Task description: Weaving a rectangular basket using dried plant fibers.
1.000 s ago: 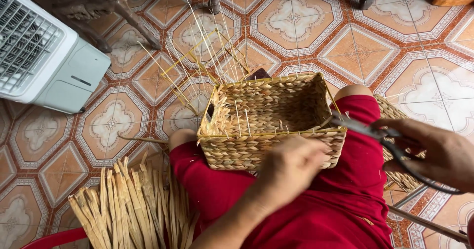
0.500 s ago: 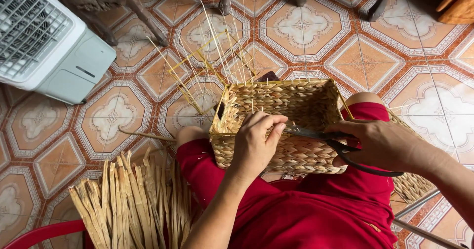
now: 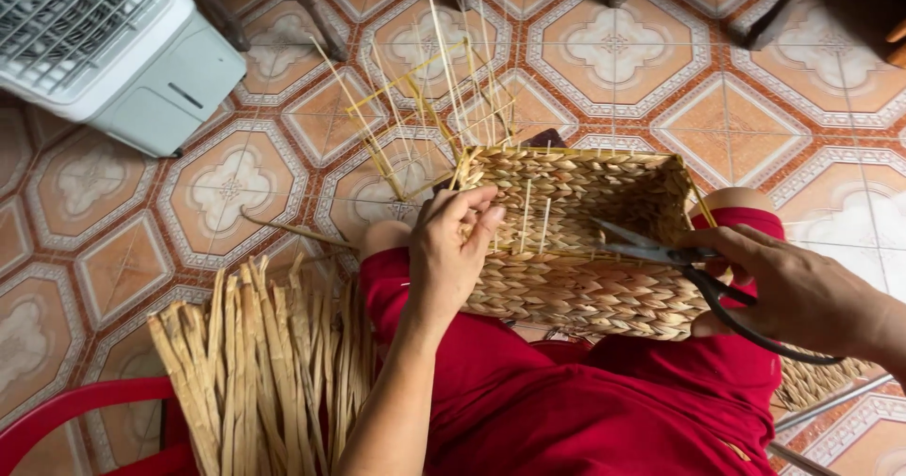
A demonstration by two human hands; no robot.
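Scissors (image 3: 698, 268) now nearer woven basket (image 3: 585, 240)

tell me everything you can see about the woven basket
The woven basket is rectangular, plaited from tan straw-like fibre, open side up, resting on the person's red-clad lap. Thin uncut stakes stick up from its far left corner and near rim. The left hand grips its left rim; scissors in the right hand reach over it.
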